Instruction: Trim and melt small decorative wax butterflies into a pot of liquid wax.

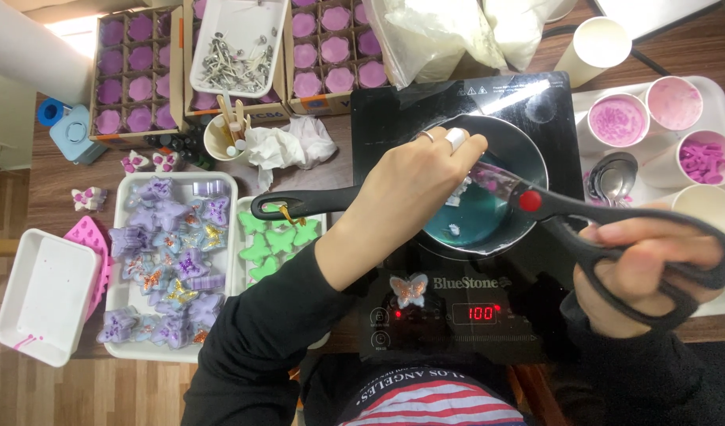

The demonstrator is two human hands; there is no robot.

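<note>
A small black pan [528, 150] with teal liquid [477, 213] sits on a black induction cooktop [457, 99]; white bits float in the liquid. My left hand [414, 185] is over the pan, pinching a small white piece [455, 139] between its fingertips. My right hand [635, 272] grips the black handles of large scissors [595, 217]. Their blades point left to the white piece above the pan. A glittery butterfly shape [408, 289] lies on the cooktop's control panel.
White trays hold purple butterfly shapes [169, 260] and green ones [272, 241] at left. Cardboard boxes of purple cups [134, 71], a tray of wicks [236, 59], paper cups [619, 118], spoons [611, 177] and plastic bags [441, 31] ring the cooktop. An empty white tray [43, 296] is far left.
</note>
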